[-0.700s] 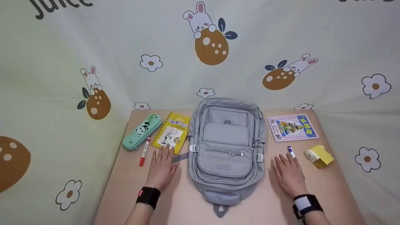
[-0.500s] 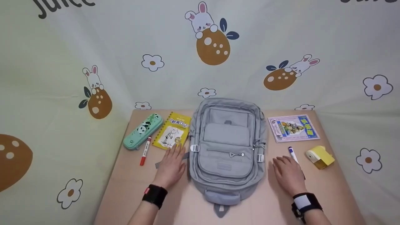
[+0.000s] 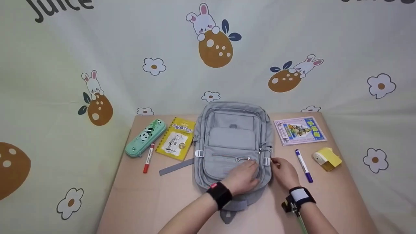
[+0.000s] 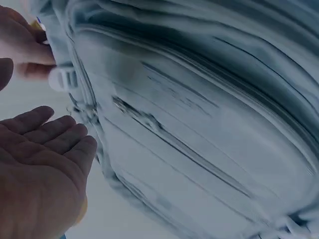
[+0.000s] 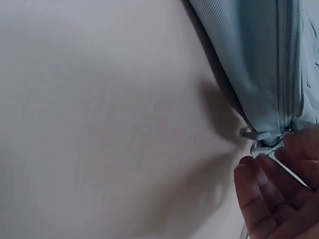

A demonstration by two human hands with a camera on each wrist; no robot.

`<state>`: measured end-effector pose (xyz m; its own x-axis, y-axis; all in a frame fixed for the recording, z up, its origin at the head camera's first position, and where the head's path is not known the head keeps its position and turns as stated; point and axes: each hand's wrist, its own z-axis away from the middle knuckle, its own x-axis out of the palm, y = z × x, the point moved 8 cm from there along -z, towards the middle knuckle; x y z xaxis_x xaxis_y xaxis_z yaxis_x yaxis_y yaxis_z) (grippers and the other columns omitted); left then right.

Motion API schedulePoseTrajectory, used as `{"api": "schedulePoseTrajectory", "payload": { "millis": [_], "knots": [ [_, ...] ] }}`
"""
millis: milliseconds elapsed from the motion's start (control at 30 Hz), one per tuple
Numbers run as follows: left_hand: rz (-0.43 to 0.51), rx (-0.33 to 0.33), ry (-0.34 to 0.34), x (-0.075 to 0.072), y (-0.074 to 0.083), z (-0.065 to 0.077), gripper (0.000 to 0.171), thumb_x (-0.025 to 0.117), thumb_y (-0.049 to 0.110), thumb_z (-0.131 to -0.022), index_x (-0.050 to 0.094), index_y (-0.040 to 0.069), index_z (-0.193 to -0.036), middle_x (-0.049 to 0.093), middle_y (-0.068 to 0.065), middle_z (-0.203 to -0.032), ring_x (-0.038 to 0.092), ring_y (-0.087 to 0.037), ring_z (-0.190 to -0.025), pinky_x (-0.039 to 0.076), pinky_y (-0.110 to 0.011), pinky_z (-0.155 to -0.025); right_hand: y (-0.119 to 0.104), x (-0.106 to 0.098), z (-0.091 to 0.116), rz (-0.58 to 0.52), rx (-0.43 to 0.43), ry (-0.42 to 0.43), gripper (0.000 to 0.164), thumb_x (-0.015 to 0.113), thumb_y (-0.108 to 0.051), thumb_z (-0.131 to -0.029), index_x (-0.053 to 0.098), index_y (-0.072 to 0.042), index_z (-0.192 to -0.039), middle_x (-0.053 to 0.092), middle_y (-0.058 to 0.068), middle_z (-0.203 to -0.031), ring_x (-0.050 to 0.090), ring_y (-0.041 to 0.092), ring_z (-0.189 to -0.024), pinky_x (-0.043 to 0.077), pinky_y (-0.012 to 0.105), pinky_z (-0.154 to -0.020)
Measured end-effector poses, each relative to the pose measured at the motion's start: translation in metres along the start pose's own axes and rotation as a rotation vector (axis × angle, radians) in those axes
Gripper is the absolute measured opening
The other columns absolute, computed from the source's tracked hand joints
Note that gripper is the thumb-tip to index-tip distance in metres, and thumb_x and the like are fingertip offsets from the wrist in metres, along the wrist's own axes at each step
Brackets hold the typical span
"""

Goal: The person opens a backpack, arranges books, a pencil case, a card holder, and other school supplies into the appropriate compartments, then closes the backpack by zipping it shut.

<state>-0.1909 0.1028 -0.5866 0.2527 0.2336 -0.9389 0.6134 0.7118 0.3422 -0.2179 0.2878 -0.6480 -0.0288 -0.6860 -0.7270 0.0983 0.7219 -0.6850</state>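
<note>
A grey backpack (image 3: 232, 138) lies front up on the table, its top handle toward the person. My left hand (image 3: 243, 175) reaches over its lower front, fingers straight, near a zipper pull (image 3: 239, 159). In the left wrist view this hand (image 4: 42, 169) shows its palm and holds nothing. At the bag's right side my right hand (image 3: 286, 172) has its fingertips right at a white side buckle (image 3: 266, 161). The right wrist view shows its thumb and half-bent fingers (image 5: 249, 194) apart around the buckle (image 5: 264, 144).
Left of the bag lie a green panda pencil case (image 3: 145, 138), a red marker (image 3: 149, 158), a yellow book (image 3: 176, 139) and a loose grey strap (image 3: 176, 166). On the right are a pink-edged book (image 3: 300, 130), a blue marker (image 3: 304, 165) and a small yellow-and-white device (image 3: 327, 159).
My left hand has moved right, from beside the yellow book to over the backpack. My right hand has moved left from the blue marker to the bag's side buckle, uncovering the marker.
</note>
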Motion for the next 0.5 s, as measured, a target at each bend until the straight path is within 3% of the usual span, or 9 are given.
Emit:
{"api": "schedulePoseTrajectory", "payload": {
  "millis": [67,200,400,500],
  "knots": [
    [0.071,-0.057,0.0,0.008,0.008,-0.014,0.05,0.065,0.038,-0.098,0.058,0.006,-0.136,0.06,-0.007,-0.137,0.055,-0.017,-0.127,0.042,-0.028,-0.107,-0.003,0.006,-0.002,-0.019,0.016,-0.017,0.036,0.059,-0.017,-0.101,0.065,0.005,-0.129,0.067,0.025,-0.124,0.064,0.039,-0.11,0.049,0.054,-0.095],
    [0.153,-0.196,-0.007,0.022,0.008,-0.031,0.052,0.068,0.043,-0.094,0.059,0.006,-0.13,0.062,-0.003,-0.119,0.059,-0.012,-0.107,0.048,-0.025,-0.093,-0.009,0.015,-0.003,-0.039,0.021,-0.039,0.04,0.058,-0.014,-0.099,0.06,0.008,-0.133,0.062,0.028,-0.13,0.061,0.044,-0.116,0.047,0.057,-0.098],
    [0.08,-0.292,0.033,0.034,0.005,-0.041,0.05,0.067,0.044,-0.092,0.065,0.006,-0.125,0.065,-0.004,-0.114,0.062,-0.015,-0.103,0.052,-0.028,-0.088,-0.008,0.016,-0.006,-0.154,0.032,-0.06,0.044,0.062,-0.007,-0.095,0.057,0.009,-0.136,0.061,0.029,-0.132,0.062,0.043,-0.115,0.049,0.054,-0.098],
    [0.043,-0.323,0.069,0.036,0.007,-0.045,0.052,0.069,0.048,-0.089,0.066,0.008,-0.122,0.065,-0.003,-0.111,0.062,-0.017,-0.1,0.053,-0.03,-0.082,-0.004,0.016,-0.01,-0.233,0.055,-0.097,0.045,0.058,-0.003,-0.096,0.052,0.012,-0.138,0.059,0.032,-0.133,0.059,0.045,-0.12,0.048,0.053,-0.1]
  ]
}}
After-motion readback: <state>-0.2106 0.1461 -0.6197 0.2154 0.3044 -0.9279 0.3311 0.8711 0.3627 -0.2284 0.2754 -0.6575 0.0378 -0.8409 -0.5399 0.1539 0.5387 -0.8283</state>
